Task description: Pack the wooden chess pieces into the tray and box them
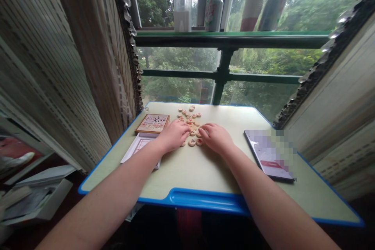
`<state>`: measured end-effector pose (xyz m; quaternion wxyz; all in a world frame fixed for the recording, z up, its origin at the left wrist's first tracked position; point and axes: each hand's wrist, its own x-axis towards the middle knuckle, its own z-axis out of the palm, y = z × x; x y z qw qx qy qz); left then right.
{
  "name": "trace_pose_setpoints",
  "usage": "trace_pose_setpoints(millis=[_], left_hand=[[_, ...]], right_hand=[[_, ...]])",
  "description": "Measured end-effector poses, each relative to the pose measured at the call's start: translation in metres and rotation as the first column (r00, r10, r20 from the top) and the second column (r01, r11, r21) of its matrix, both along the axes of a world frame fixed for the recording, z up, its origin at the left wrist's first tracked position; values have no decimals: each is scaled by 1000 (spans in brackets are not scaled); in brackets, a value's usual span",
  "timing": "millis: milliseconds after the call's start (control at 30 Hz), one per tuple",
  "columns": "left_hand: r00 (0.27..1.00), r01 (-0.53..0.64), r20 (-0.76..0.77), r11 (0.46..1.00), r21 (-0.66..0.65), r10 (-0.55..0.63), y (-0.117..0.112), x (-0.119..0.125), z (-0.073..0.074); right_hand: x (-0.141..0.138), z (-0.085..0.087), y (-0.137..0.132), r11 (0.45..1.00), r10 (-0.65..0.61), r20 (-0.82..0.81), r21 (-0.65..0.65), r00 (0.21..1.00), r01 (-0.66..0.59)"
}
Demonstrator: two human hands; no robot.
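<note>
Pale wood: a scatter of round game discs [190, 123], marked with red and dark characters. Head view, centre of the frame. They lie flat on the table [205, 172], which has a cream top and a blue rim. Most sit loose in one cluster; a few strays lie above it, toward the window.

Left hand [173, 134]: palm down, just left of centre. The fingers are bent and drawn together over the near-left discs, touching them. Whether a disc is pinched underneath cannot be told.

Right hand [217, 137]: palm down, just right of centre, fingertips curled onto the near-right discs. Its grip is likewise hidden. The two hands flank the cluster, nearly touching each other.

Wooden box [152, 123]: printed top, left of the left hand. Below it is a white sheet [140, 145] with red lines, beside the left wrist.

Dark tablet [271, 154]: right of the frame, well apart from the discs.

Two cans [213, 12] and a clear ribbed tumbler [182, 0]: on the sill, top of the frame.

Risk, as judged: the discs are small, smooth and loose. A sweep by either hand could send some rolling off the table's far edge, where no lip shows. A dragged forearm could push the white sheet over the left rim.
</note>
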<state>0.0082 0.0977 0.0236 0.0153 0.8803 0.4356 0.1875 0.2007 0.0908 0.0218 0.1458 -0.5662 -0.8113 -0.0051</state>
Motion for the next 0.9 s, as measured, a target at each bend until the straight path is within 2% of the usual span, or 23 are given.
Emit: trace_pose_setpoints(millis=[167, 300, 400, 467, 700, 900], left_hand=[[999, -12, 31, 999, 37, 11, -1, -1, 1], [996, -75, 56, 994, 84, 71, 2, -2, 0], [1000, -19, 17, 999, 46, 18, 3, -2, 0], [1000, 1, 1, 1000, 21, -1, 2, -1, 1], [993, -105, -48, 995, -1, 105, 0, -3, 3], [982, -179, -54, 984, 7, 179, 2, 2, 2]], right_hand=[[1, -1, -1, 999, -21, -27, 41, 999, 22], [-3, -5, -3, 987, 133, -77, 99, 988, -125], [-5, -7, -3, 968, 242, -66, 87, 968, -236], [-5, -8, -4, 962, 266, -40, 78, 963, -262], [-1, -8, -5, 985, 153, -22, 83, 988, -151], [-4, -8, -6, 989, 148, -134, 40, 980, -144]])
